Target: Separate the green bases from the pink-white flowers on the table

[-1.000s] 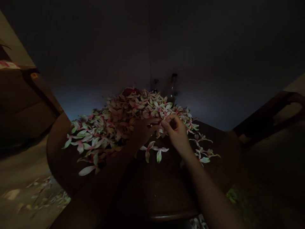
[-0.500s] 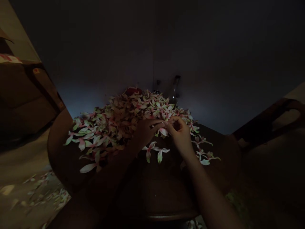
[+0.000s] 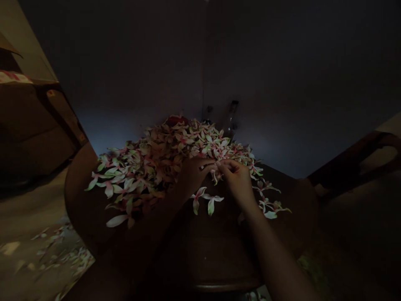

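Note:
A big heap of pink, white and green flowers (image 3: 156, 163) lies on a dark round wooden table (image 3: 219, 255). My left hand (image 3: 192, 173) and my right hand (image 3: 236, 179) meet at the heap's near right edge. Their fingertips pinch together around a small pink-white flower (image 3: 214, 174). Both hands are closed in a pinch. A loose flower (image 3: 205, 200) lies on the table just below them. The scene is very dim.
Several loose flowers (image 3: 269, 205) lie scattered to the right of my right hand. Fallen petals (image 3: 62, 255) litter the floor at lower left. A dark bottle (image 3: 231, 119) stands behind the heap. Dark wooden furniture (image 3: 354, 161) stands at the right, a cabinet (image 3: 37, 125) at the left.
My hands stayed together at the heap's edge, with the fingertips closing lower around the flower. The view shifted slightly.

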A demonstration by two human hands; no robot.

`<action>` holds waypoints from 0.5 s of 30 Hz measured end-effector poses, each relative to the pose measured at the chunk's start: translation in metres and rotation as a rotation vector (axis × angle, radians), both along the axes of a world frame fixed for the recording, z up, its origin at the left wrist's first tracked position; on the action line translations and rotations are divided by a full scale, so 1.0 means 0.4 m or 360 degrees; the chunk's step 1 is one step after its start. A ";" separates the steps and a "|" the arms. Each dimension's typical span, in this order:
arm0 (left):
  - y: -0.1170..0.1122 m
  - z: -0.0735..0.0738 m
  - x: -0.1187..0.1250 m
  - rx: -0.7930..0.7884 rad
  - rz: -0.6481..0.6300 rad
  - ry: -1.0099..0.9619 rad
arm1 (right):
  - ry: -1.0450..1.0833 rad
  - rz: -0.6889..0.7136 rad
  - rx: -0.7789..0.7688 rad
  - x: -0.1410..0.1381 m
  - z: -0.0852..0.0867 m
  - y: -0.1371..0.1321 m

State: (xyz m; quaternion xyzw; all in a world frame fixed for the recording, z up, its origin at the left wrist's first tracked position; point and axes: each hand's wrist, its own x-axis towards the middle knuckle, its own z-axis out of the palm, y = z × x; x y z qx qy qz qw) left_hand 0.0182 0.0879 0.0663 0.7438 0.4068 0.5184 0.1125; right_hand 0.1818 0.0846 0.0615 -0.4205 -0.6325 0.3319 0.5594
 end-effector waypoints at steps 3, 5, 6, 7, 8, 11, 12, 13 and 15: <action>0.002 -0.005 0.003 -0.0104 -0.0045 -0.0143 | 0.0023 0.0034 0.0002 0.002 -0.001 0.005; 0.003 -0.007 0.006 -0.0200 -0.0080 -0.0260 | 0.0027 0.0044 0.0040 0.003 -0.001 0.007; 0.003 -0.008 0.007 -0.0255 -0.0100 -0.0317 | 0.0022 0.0051 0.0063 0.003 0.000 0.007; 0.003 -0.008 0.009 -0.0304 -0.0119 -0.0373 | 0.0012 0.0054 0.0085 0.002 0.000 0.006; 0.003 -0.009 0.010 -0.0345 -0.0137 -0.0420 | -0.0005 0.0055 0.0107 0.002 0.001 0.004; 0.002 -0.004 0.009 -0.0423 -0.0149 -0.0451 | -0.0052 0.0038 0.0165 -0.003 0.005 -0.003; 0.002 -0.001 0.008 -0.0433 -0.0118 -0.0432 | -0.0061 0.0023 0.0178 -0.005 0.008 -0.008; 0.001 0.002 0.005 -0.0433 -0.0065 -0.0408 | -0.0069 0.0008 0.0191 -0.009 0.010 -0.013; 0.002 0.007 -0.002 -0.0413 0.0068 -0.0389 | -0.0075 -0.0015 0.0219 -0.016 0.018 -0.027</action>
